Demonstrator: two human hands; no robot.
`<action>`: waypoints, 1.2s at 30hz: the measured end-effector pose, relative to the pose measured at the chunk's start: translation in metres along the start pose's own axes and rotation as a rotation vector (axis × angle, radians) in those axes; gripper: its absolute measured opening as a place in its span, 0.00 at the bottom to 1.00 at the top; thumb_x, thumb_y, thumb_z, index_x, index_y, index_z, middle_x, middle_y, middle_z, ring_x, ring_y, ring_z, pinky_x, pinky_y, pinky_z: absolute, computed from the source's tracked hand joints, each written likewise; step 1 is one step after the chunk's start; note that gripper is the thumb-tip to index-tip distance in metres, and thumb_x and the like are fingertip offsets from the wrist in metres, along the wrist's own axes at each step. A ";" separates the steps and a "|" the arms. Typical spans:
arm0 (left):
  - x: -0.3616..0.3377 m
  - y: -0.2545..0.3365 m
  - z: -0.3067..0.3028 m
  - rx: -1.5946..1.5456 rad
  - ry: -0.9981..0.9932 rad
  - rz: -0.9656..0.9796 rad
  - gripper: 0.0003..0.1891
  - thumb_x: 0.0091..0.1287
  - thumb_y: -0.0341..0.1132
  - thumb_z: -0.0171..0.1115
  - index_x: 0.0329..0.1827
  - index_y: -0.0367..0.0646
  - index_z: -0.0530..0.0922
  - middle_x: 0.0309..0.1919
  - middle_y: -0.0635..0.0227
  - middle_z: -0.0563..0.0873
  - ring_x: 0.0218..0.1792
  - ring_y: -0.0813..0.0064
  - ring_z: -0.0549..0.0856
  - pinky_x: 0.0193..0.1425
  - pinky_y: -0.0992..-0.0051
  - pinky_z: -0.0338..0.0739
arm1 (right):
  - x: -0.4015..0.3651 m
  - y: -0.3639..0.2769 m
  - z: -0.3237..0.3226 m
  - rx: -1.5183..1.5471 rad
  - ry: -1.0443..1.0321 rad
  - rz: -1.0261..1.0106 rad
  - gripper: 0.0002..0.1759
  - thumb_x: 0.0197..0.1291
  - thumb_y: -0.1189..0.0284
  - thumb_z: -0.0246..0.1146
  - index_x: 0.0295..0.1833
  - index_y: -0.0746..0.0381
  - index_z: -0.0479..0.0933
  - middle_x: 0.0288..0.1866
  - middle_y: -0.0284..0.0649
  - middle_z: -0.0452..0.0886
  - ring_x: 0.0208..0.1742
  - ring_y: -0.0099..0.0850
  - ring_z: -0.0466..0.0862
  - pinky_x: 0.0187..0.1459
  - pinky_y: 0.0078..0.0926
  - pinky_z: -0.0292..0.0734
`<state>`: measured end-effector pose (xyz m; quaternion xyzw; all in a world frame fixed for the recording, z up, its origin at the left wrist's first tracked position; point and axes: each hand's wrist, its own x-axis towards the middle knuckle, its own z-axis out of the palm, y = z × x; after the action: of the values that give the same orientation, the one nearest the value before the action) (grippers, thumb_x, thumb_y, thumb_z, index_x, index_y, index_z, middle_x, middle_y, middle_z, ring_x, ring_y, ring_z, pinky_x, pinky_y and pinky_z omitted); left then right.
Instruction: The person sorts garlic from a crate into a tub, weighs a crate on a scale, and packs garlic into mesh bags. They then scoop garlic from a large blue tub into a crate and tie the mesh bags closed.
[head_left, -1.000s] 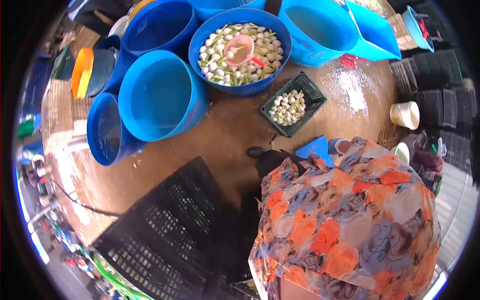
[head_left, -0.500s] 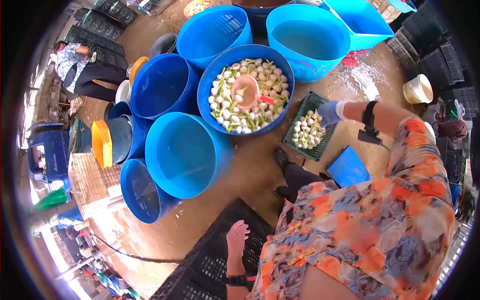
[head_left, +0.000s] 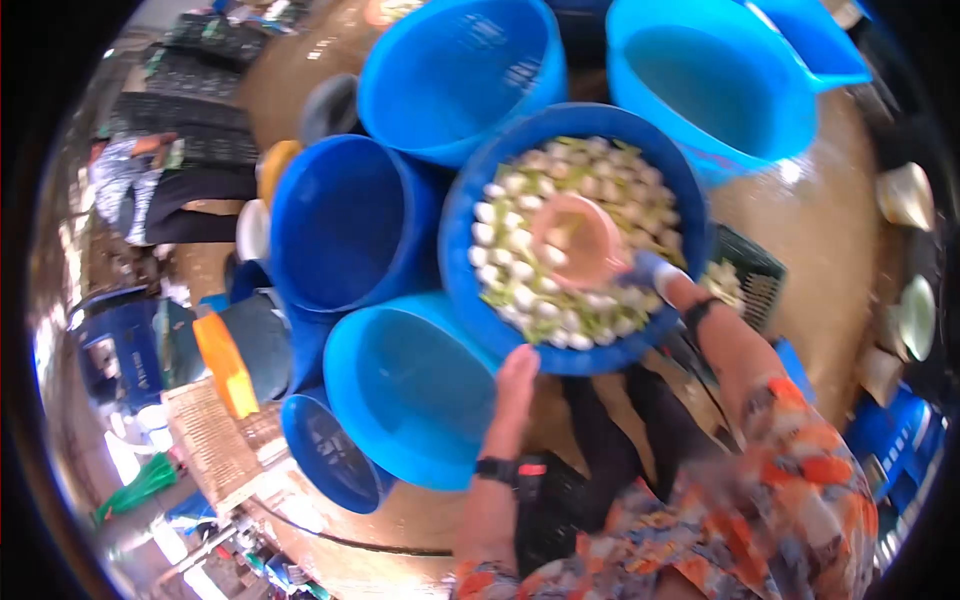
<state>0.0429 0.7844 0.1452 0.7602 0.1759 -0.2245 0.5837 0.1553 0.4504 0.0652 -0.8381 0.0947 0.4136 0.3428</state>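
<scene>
Blue-gloved right hand (head_left: 645,270) closed on a pink scoop (head_left: 577,240)

The left hand (head_left: 517,372) is nearest, its fingertips at the near rim of a round blue tub (head_left: 688,200); blur leaves it unclear whether that grip is open or clasping. Farther in, the right grip closes at the handle end of the pink scoop, which sits among white bulbs (head_left: 520,270) in the tub. A green crate (head_left: 762,280) stands just right, on wet brown floor (head_left: 825,260). Light-blue tubs (head_left: 415,395) stand left and far. At far left, a person (head_left: 128,190) is beside black crates (head_left: 195,125).
</scene>
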 end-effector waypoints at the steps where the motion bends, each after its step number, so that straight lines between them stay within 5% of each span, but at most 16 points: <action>1: 0.046 -0.025 0.001 -0.028 0.054 0.059 0.23 0.67 0.41 0.59 0.61 0.37 0.73 0.50 0.63 0.82 0.49 0.73 0.80 0.52 0.73 0.75 | 0.024 0.004 0.019 0.144 0.102 -0.086 0.32 0.42 0.45 0.69 0.50 0.53 0.81 0.47 0.43 0.84 0.46 0.37 0.82 0.50 0.34 0.75; 2: 0.086 -0.044 0.002 -0.053 0.105 0.118 0.24 0.66 0.41 0.61 0.61 0.36 0.73 0.50 0.62 0.82 0.50 0.73 0.80 0.53 0.74 0.74 | 0.036 -0.004 0.026 0.256 0.154 -0.255 0.30 0.42 0.47 0.70 0.51 0.50 0.81 0.48 0.42 0.83 0.47 0.38 0.82 0.52 0.34 0.75; 3: 0.122 -0.043 0.006 0.038 0.161 0.069 0.28 0.63 0.43 0.63 0.61 0.34 0.72 0.53 0.55 0.80 0.55 0.65 0.78 0.58 0.70 0.71 | 0.145 0.064 0.075 -0.120 0.331 -0.340 0.31 0.43 0.47 0.69 0.52 0.51 0.81 0.47 0.43 0.84 0.48 0.39 0.82 0.53 0.34 0.75; 4: 0.149 -0.050 -0.001 0.124 0.207 -0.009 0.31 0.60 0.44 0.64 0.62 0.32 0.71 0.56 0.48 0.78 0.60 0.58 0.76 0.63 0.67 0.69 | 0.076 -0.002 0.034 0.040 0.185 0.031 0.32 0.43 0.45 0.68 0.51 0.53 0.81 0.46 0.44 0.84 0.49 0.40 0.83 0.53 0.33 0.75; 6: 0.197 -0.065 -0.018 0.203 0.275 0.009 0.34 0.59 0.46 0.65 0.63 0.32 0.69 0.57 0.45 0.77 0.60 0.54 0.75 0.63 0.65 0.68 | 0.076 -0.022 0.029 -0.096 0.225 0.197 0.34 0.41 0.45 0.69 0.50 0.57 0.81 0.45 0.46 0.84 0.47 0.40 0.83 0.51 0.34 0.76; 9: 0.263 -0.086 -0.018 0.472 0.360 0.055 0.44 0.55 0.49 0.68 0.67 0.27 0.60 0.61 0.40 0.71 0.65 0.47 0.68 0.68 0.61 0.61 | 0.091 -0.017 0.053 0.006 0.594 0.267 0.32 0.38 0.48 0.72 0.43 0.62 0.80 0.43 0.49 0.83 0.46 0.44 0.82 0.49 0.37 0.76; 12: 0.307 -0.106 -0.019 0.347 0.353 0.180 0.49 0.54 0.51 0.69 0.71 0.30 0.53 0.66 0.42 0.65 0.67 0.49 0.65 0.71 0.62 0.58 | 0.109 0.002 0.079 0.153 0.746 0.276 0.31 0.39 0.50 0.73 0.40 0.65 0.77 0.41 0.50 0.82 0.43 0.46 0.81 0.45 0.39 0.75; 18: 0.342 -0.096 -0.005 0.410 0.152 -0.165 0.54 0.51 0.65 0.63 0.73 0.37 0.53 0.67 0.42 0.64 0.68 0.48 0.63 0.72 0.63 0.57 | 0.121 -0.004 0.052 0.661 0.608 0.547 0.26 0.42 0.59 0.75 0.40 0.66 0.77 0.33 0.45 0.82 0.31 0.35 0.82 0.33 0.31 0.76; 20: 0.355 -0.106 0.002 0.620 0.018 -0.273 0.53 0.51 0.66 0.62 0.72 0.37 0.56 0.68 0.43 0.64 0.69 0.50 0.63 0.73 0.63 0.55 | 0.143 0.023 0.076 1.032 0.379 0.178 0.23 0.43 0.64 0.75 0.42 0.67 0.79 0.30 0.43 0.82 0.28 0.30 0.80 0.30 0.26 0.76; 22: 0.353 -0.116 0.012 0.571 -0.043 -0.260 0.52 0.52 0.67 0.60 0.71 0.36 0.59 0.66 0.44 0.66 0.68 0.50 0.64 0.72 0.63 0.56 | 0.163 0.035 0.097 1.016 0.369 0.190 0.21 0.47 0.68 0.72 0.44 0.69 0.79 0.31 0.42 0.82 0.31 0.31 0.81 0.34 0.27 0.76; 24: 0.346 -0.112 0.017 0.524 -0.100 -0.240 0.50 0.53 0.68 0.58 0.69 0.36 0.63 0.65 0.44 0.68 0.68 0.51 0.66 0.72 0.63 0.57 | 0.161 0.017 0.107 0.730 0.551 0.240 0.20 0.50 0.68 0.69 0.45 0.69 0.79 0.33 0.44 0.83 0.32 0.33 0.82 0.36 0.31 0.77; 27: 0.343 -0.100 0.016 0.343 -0.316 -0.424 0.48 0.54 0.69 0.58 0.71 0.45 0.62 0.66 0.59 0.69 0.63 0.55 0.70 0.54 0.50 0.71 | 0.146 0.013 0.077 0.501 0.666 0.144 0.25 0.52 0.66 0.64 0.55 0.66 0.74 0.38 0.51 0.83 0.39 0.44 0.84 0.43 0.38 0.77; 31: 0.341 -0.128 0.005 0.321 -0.153 -0.425 0.46 0.56 0.68 0.58 0.71 0.46 0.63 0.65 0.61 0.70 0.61 0.62 0.71 0.61 0.57 0.65 | 0.081 -0.013 0.011 -0.158 0.681 0.214 0.39 0.52 0.68 0.62 0.70 0.58 0.58 0.43 0.50 0.80 0.42 0.45 0.83 0.43 0.41 0.77; 33: 0.320 -0.112 0.005 0.018 -0.145 -0.562 0.47 0.56 0.69 0.57 0.72 0.45 0.60 0.66 0.62 0.69 0.62 0.64 0.70 0.65 0.63 0.61 | 0.054 -0.023 0.000 -0.341 0.654 0.244 0.44 0.51 0.72 0.62 0.73 0.58 0.51 0.53 0.49 0.75 0.42 0.44 0.83 0.40 0.42 0.78; 34: 0.281 -0.049 0.021 -0.199 -0.034 -0.572 0.41 0.61 0.62 0.58 0.70 0.41 0.63 0.62 0.61 0.72 0.61 0.63 0.73 0.60 0.64 0.71 | 0.046 -0.023 0.000 -0.406 0.677 0.246 0.45 0.50 0.73 0.62 0.73 0.57 0.49 0.57 0.49 0.73 0.42 0.44 0.83 0.40 0.42 0.79; 36: 0.277 -0.057 0.022 -0.498 -0.204 -0.699 0.41 0.62 0.60 0.58 0.71 0.45 0.60 0.64 0.61 0.70 0.61 0.64 0.72 0.61 0.64 0.72 | 0.040 -0.009 0.008 -0.462 0.689 0.282 0.45 0.50 0.74 0.62 0.74 0.56 0.49 0.59 0.50 0.72 0.42 0.45 0.83 0.40 0.41 0.79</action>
<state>0.2419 0.7798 -0.0575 0.4653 0.4127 -0.4330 0.6524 0.1800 0.4676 0.0359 -0.9607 0.2222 0.1629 0.0349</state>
